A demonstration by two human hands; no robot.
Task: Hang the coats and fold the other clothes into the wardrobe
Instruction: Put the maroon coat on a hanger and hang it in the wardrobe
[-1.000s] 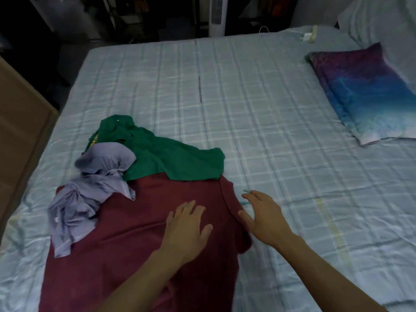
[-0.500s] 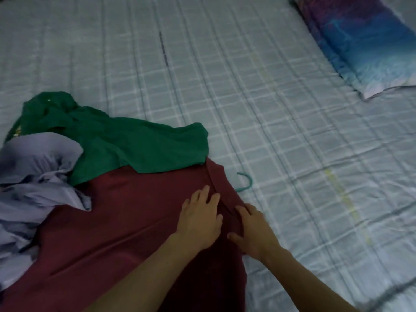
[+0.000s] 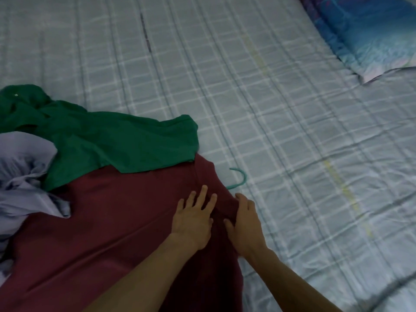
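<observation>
A dark red garment [image 3: 108, 233] lies spread on the bed. Part of a teal hanger hook [image 3: 239, 179] sticks out from its right edge. My left hand [image 3: 194, 218] rests flat on the red cloth with straight fingers. My right hand [image 3: 245, 221] sits at the garment's right edge, its fingers curled over a fold of the red fabric. A green garment [image 3: 96, 140] overlaps the red one at its upper left. A crumpled lavender garment [image 3: 24, 174] lies at the far left.
The bed [image 3: 281, 131] is covered by a pale blue checked sheet. A blue and purple pillow [image 3: 369, 34] lies at the upper right corner.
The view has dropped and closed in on the clothes. Both hands slid toward the red garment's right edge. The teal hook, unseen one second ago, now shows.
</observation>
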